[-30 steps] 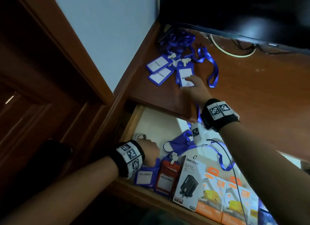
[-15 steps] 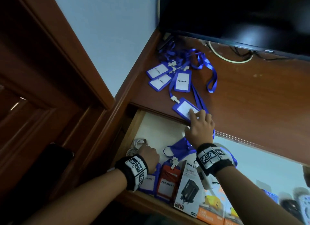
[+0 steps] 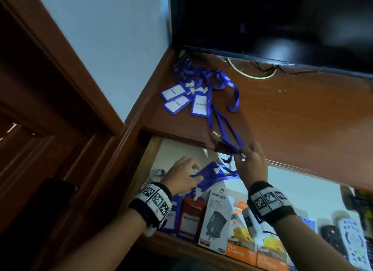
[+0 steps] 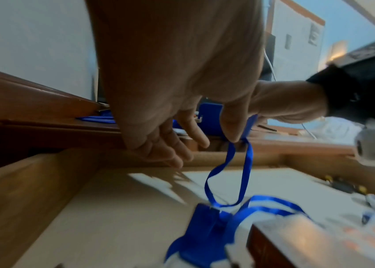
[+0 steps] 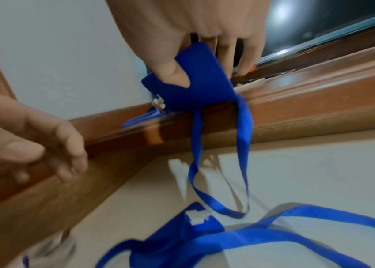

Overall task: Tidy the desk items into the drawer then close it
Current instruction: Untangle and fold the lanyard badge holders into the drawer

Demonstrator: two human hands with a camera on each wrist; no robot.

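Right grip (image 5: 195, 59) around blue badge holder (image 5: 195, 79)

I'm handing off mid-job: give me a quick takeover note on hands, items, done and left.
Right hand pinches a blue badge holder at the desk edge, its lanyard hanging into the open drawer.
Left hand open, over a blue badge lying in the drawer.
Done: several badges in the drawer.
Left: drop this one, move the three badges on the desk, close the drawer.
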